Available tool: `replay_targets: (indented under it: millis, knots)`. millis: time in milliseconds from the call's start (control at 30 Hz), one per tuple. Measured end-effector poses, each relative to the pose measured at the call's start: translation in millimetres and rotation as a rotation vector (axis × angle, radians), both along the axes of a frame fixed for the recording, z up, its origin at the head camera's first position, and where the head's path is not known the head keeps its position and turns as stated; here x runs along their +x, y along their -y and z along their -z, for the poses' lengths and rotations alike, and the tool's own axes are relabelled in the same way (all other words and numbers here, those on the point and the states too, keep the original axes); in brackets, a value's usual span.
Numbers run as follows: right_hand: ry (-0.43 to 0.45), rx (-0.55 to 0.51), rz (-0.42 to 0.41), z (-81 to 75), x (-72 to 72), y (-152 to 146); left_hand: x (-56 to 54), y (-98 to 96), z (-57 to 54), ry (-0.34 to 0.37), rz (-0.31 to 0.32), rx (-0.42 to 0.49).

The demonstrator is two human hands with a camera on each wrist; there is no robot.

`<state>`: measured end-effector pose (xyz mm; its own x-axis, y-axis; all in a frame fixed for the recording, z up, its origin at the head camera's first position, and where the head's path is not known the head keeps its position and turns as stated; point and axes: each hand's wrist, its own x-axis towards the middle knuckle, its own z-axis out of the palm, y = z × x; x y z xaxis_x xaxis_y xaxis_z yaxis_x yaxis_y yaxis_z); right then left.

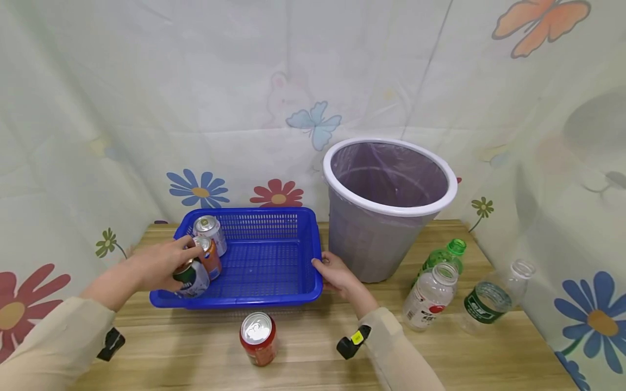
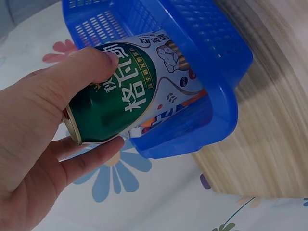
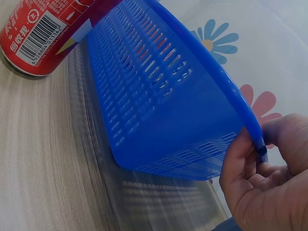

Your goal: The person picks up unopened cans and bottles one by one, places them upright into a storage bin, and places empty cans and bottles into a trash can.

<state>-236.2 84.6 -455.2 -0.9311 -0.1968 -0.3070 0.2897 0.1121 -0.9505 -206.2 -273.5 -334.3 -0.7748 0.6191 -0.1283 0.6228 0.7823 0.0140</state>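
Observation:
My left hand [image 1: 163, 264] grips a green and white drink can [image 2: 115, 91] at the left end of a blue plastic basket [image 1: 264, 299], the can's lower part inside the rim. Beside it in the basket stand an orange can [image 1: 211, 262] and a white can [image 1: 213, 232]. At the basket's right end my right hand [image 1: 338, 273] pinches the rim between thumb and curled fingers, as the right wrist view shows. A red can [image 1: 261, 343] stands upright on the table in front of the basket; its barcode side shows in the right wrist view.
A grey bin [image 1: 364, 244] with a white rim and a purple liner stands right of the basket. Farther right are a green bottle [image 1: 442, 256], a clear bottle [image 1: 427, 298] and a green-labelled bottle [image 1: 484, 301]. A printed curtain [image 1: 235, 136] hangs behind the wooden table [image 1: 205, 353].

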Motion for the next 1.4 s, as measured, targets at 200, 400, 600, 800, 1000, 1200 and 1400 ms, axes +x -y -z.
replay_targets:
  millis: [200,400,600,800,1000,1200,1400]
  knots:
    - [0.001,-0.012,-0.006,-4.4,1.4,0,0.2,0.3,7.5,-0.002,-0.005,0.009]
    - [-0.006,0.001,-0.03,-26.2,14.0,1,-0.8,3.7,17.8,-0.019,0.007,0.041]
    - [-0.012,0.004,-0.034,-30.6,16.8,1,-2.2,5.9,24.6,-0.026,0.01,0.044]
    - [-0.013,-0.009,-0.023,-7.5,4.0,-1,-3.8,7.8,31.6,-0.025,-0.011,0.044]
    - [-0.015,0.0,0.0,-1.2,0.6,0,-5.1,9.5,38.7,-0.036,-0.016,0.06]
    - [-0.004,0.008,-0.003,-3.2,1.2,0,-5.8,9.3,43.2,-0.019,-0.02,0.073]
    - [-0.009,0.011,-0.008,-4.0,1.7,0,-7.1,8.6,46.4,-0.003,-0.037,0.078]
